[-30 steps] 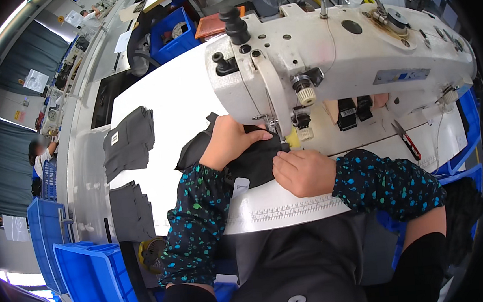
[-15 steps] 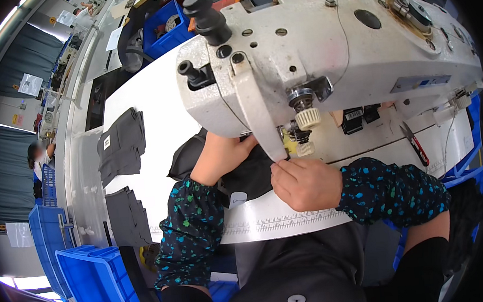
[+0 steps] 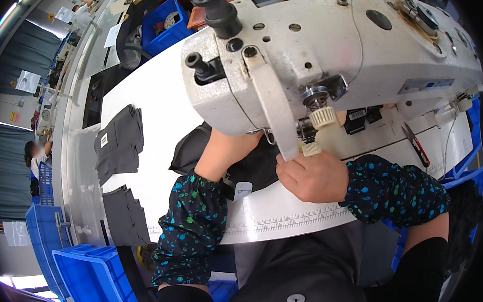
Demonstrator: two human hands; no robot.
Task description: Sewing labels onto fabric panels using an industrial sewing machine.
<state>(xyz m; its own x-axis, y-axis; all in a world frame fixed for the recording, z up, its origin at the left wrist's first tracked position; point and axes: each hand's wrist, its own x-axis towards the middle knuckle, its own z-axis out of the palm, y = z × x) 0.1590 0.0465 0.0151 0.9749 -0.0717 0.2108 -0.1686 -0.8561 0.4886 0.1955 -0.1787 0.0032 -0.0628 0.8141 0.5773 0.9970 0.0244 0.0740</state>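
Observation:
A dark grey fabric piece [image 3: 261,169] lies on the white table below the head of a sewing machine [image 3: 312,43]. My left hand [image 3: 231,149] rests on this fabric, its fingers out of sight behind the machine head. At the fabric's right edge, my right hand [image 3: 314,178] is closed with curled fingers pinching the cloth, beside the machine's pale lever guard [image 3: 275,106]. Part of its fingertips is covered by that guard. A small white rounded tag [image 3: 243,190] shows at the fabric's near edge. The needle area is hidden.
Two stacks of dark fabric pieces [image 3: 119,139] [image 3: 126,217] lie on the left. Red-handled snips [image 3: 417,147] and small black boxes [image 3: 356,120] are right of my hands. Blue bins [image 3: 95,279] [image 3: 164,25] stand lower left and behind. Another person [image 3: 39,158] sits far left.
My right hand has shifted slightly right and up, its fingertips now partly behind the guard. My left hand has moved slightly right, farther behind the machine head. The view has shifted a little.

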